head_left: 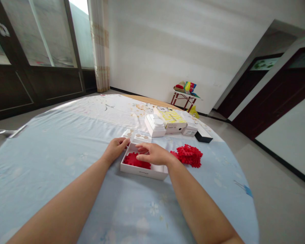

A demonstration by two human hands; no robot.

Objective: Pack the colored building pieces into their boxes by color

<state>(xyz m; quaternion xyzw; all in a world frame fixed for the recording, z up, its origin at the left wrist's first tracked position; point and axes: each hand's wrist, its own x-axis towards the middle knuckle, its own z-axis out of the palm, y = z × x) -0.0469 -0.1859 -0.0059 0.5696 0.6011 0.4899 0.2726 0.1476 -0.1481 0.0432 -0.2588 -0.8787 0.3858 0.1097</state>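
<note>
A shallow white box (144, 173) lies on the blue cloth near the middle of the table, with red notched pieces (136, 160) in its left part. My left hand (116, 149) rests at the box's back left corner, its fingers close together; whether they pinch anything is too small to tell. Over the box, my right hand (154, 154) is open, thumb and fingers apart, just above the red pieces, with nothing visible in it. To the right of the box sits a loose heap of red notched pieces (190, 155).
Behind the box are flat white inserts (141, 137), a white box with a round top (155, 125), a yellow-and-white box (170, 118), a smaller white box (189, 129) and a black-and-white box (204, 135). A metal clip (17, 131) grips the left table edge.
</note>
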